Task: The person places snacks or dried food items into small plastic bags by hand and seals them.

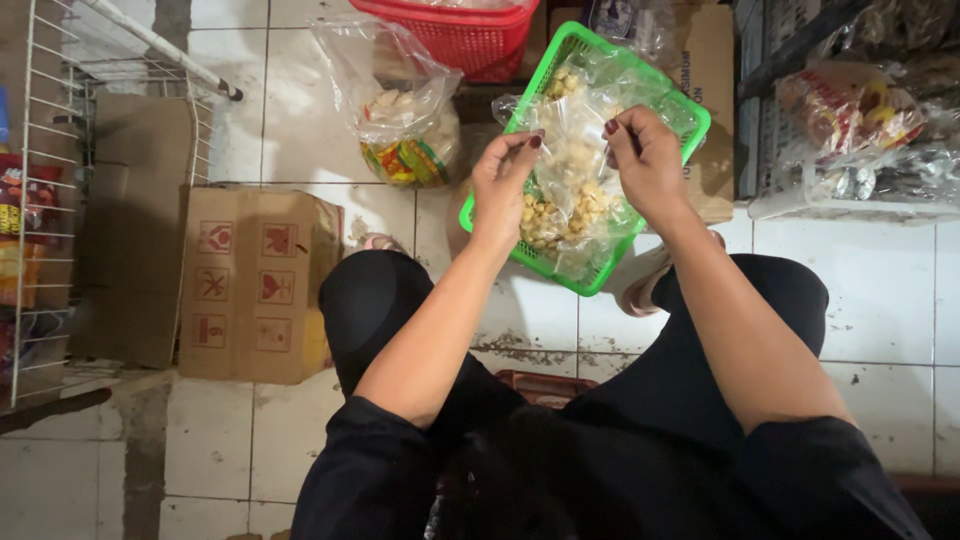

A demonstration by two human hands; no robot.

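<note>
Both hands work over a green plastic basket (688, 118) that sits tilted on the tiled floor (880, 290) in front of the person's knees. The left hand (500, 185) and the right hand (648, 158) each pinch the top edge of a small clear bag of pale snack pieces (570, 195), fingers closed on the plastic, holding it just above the basket. More clear bags seem to lie under it in the basket, though the glare on the plastic makes them hard to separate. Beyond the basket stands a red basket (465, 40), and beside that a larger clear bag of snacks (405, 125) on the floor. A closed cardboard box (255, 285) sits near the left knee, with a white wire rack (45, 200) further left. A shelf of packaged goods (860, 130) stands to the right.
</note>
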